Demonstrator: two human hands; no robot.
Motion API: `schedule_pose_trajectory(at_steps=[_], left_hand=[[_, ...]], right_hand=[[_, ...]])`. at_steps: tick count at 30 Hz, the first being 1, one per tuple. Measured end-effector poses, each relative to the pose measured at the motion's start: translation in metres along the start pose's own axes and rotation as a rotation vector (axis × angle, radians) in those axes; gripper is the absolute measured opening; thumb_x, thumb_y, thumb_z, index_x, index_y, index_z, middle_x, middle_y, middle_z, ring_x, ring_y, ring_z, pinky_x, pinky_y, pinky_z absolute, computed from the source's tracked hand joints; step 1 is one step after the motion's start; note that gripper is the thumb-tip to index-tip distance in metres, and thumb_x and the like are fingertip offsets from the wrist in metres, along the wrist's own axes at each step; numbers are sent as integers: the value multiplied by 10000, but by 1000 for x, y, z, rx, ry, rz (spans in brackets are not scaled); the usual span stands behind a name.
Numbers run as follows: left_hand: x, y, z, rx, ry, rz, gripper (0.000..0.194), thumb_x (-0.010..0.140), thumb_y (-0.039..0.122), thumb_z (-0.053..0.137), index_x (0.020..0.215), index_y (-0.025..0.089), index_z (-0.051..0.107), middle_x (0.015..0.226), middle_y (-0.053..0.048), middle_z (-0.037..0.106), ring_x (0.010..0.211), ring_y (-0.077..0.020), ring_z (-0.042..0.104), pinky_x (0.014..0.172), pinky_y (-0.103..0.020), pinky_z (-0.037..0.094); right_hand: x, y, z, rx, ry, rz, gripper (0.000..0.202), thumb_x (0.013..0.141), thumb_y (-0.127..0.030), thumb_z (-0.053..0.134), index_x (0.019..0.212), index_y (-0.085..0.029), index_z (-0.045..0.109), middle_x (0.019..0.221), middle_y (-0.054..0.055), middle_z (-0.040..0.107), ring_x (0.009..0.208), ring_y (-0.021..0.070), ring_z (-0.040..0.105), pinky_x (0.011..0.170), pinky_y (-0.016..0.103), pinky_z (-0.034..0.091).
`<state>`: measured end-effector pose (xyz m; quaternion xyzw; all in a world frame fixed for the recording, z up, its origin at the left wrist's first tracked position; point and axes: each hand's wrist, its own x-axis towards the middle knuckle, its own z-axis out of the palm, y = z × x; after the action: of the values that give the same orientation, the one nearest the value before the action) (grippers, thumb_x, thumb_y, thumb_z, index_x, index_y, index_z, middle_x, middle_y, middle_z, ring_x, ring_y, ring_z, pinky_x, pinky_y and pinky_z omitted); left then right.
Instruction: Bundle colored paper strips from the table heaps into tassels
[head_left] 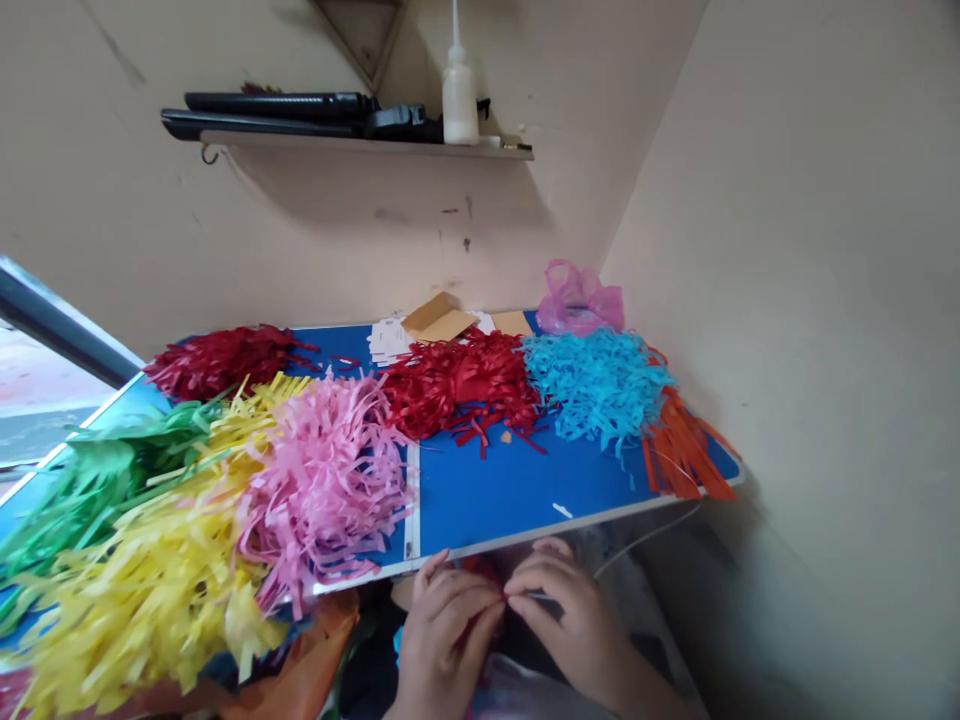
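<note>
Two hands meet just below the near edge of the blue table (510, 490). The left hand (446, 625) and right hand (566, 610) press fingertip to fingertip, pinching a small red paper piece (487, 590) between them, mostly hidden by the fingers. A thin white thread (645, 535) runs from the right hand up toward the table's corner.

The thin paper could tear if the pinch pulls too hard, and the thread might snag the orange strips (682, 455) lying beyond the right hand.

Beyond the left hand lie shaggy, crinkled heaps of cut paper: pink strips (330, 480), yellow strips (150, 590), green strips (90, 480). Straight ahead sits a red heap (457, 385), with a frizzy light-blue heap (592, 380) beside it.
</note>
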<state>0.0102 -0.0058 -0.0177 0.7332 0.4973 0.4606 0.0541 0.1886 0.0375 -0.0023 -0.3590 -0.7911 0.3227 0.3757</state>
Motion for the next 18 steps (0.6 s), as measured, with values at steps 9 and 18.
schedule_pose_trajectory(at_steps=[9,18], left_hand=[[2,-1,0,-27,-28,25,114,859,157,642,895,262,667,815,43,749,758,-123,702,1055,-371,409],[-15,-12,21,-56,-128,-150,233,877,412,611,714,248,580,671,37,687,734,-167,700,847,-298,552]], right_hand=[[0,3,-2,9,-4,31,151,853,-110,616,817,-251,655,793,-12,711,782,177,648,952,390,404],[6,5,-25,-148,-48,7,127,792,-141,688,853,-251,677,842,-16,725,820,173,652,885,333,441]])
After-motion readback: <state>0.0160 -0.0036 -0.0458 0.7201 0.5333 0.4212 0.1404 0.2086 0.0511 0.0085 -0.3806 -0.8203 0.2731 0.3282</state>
